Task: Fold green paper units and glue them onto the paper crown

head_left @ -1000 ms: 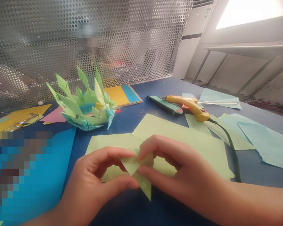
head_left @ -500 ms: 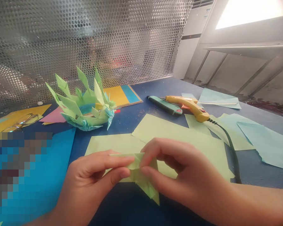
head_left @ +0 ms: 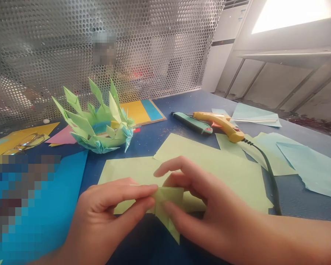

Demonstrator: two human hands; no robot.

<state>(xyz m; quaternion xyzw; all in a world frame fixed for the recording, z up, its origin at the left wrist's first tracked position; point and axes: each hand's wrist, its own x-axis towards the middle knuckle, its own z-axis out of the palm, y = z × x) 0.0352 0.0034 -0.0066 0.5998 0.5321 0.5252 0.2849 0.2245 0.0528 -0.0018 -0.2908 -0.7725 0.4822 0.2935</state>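
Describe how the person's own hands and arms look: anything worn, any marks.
Both are bare. The left hand and the right hand wear no gloves, and no rings or watch show on what is in view. No sleeves reach the forearms within the picture. The nails look short and unpainted. The left hand is a little blurred, so fine marks cannot be told there.

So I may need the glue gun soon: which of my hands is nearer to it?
Right. The right hand lies below the yellow glue gun, pinching the folded green paper; the left hand holds that paper's other side, farther left.
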